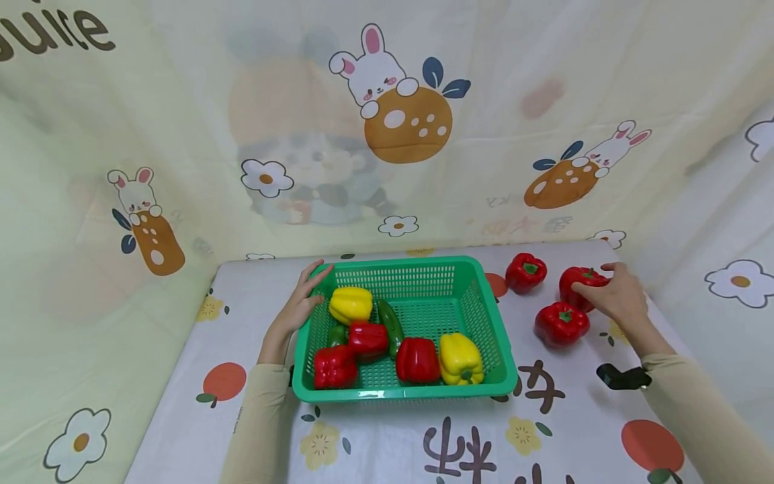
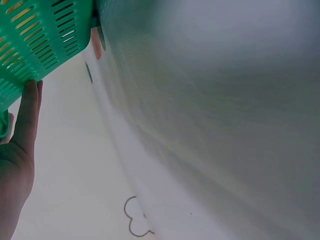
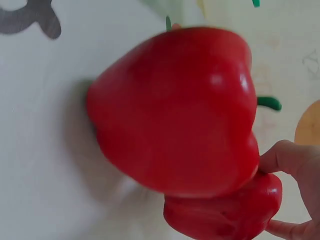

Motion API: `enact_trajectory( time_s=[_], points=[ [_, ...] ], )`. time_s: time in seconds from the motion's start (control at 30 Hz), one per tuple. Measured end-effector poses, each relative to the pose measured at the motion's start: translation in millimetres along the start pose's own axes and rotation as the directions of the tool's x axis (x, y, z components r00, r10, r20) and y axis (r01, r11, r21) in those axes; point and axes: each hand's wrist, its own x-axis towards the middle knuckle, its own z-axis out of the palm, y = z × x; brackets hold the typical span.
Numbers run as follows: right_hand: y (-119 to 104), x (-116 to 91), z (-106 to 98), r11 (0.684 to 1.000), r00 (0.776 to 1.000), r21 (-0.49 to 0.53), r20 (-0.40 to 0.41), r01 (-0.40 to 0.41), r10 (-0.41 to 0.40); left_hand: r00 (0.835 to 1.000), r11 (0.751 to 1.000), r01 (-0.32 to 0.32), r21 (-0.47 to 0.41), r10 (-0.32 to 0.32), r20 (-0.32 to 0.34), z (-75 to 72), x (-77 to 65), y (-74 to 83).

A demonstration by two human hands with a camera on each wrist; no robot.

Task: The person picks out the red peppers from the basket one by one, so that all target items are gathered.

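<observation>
My left hand (image 1: 297,304) holds the back left corner of a green plastic basket (image 1: 402,392), with fingers against the outer wall (image 2: 50,47) and the thumb over the rim. Inside lie several red bell peppers, such as one red pepper (image 1: 417,361), two yellow bell peppers (image 1: 351,306) and a long green pepper (image 1: 391,327). At the right, my right hand (image 1: 618,296) grips a red bell pepper (image 1: 574,279) by its side, thumb and fingertips spread across it. Close in front sits another red bell pepper (image 1: 561,325), which partly covers the gripped pepper (image 3: 225,212) in the right wrist view.
A third loose red bell pepper (image 1: 526,273) stands between the basket and the right hand. A patterned cloth (image 1: 387,444) covers the table. Printed curtains (image 1: 484,188) hang behind it and along both sides. Part of a dark green pepper (image 1: 337,335) shows in the basket.
</observation>
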Motion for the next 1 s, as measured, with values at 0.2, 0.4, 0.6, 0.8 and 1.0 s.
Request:
enact_trajectory(
  time_s=[0.2, 0.4, 0.6, 0.8, 1.0],
  points=[
    [-6.6, 0.3, 8.3, 1.000, 1.000, 0.021, 0.021, -0.005, 0.004, 1.000, 1.000, 0.003, 0.006, -0.003, 0.000, -0.6, -0.1, 2.5],
    [-8.9, -0.3, 16.5, 0.999, 0.998, 0.012, 0.055, -0.038, 0.037, 1.000, 1.000, 0.010, 0.007, -0.010, 0.002, -0.3, -1.5, 4.1],
    [-9.3, -2.2, 21.8, 0.999, 0.996, 0.041, 0.082, -0.032, 0.029, 1.000, 1.000, 0.005, 0.006, -0.005, 0.001, -0.3, -1.4, 4.4],
    [-11.5, -1.3, 25.6, 0.999, 0.996, 0.035, 0.085, 0.009, -0.012, 1.000, 1.000, 0.003, 0.001, -0.003, -0.001, -0.7, -0.3, 4.0],
    [-8.2, 1.5, 29.1, 1.000, 0.996, 0.029, 0.094, 0.003, -0.005, 1.000, 1.000, 0.003, 0.006, -0.003, -0.002, -0.8, -0.3, 2.7]
  ],
)
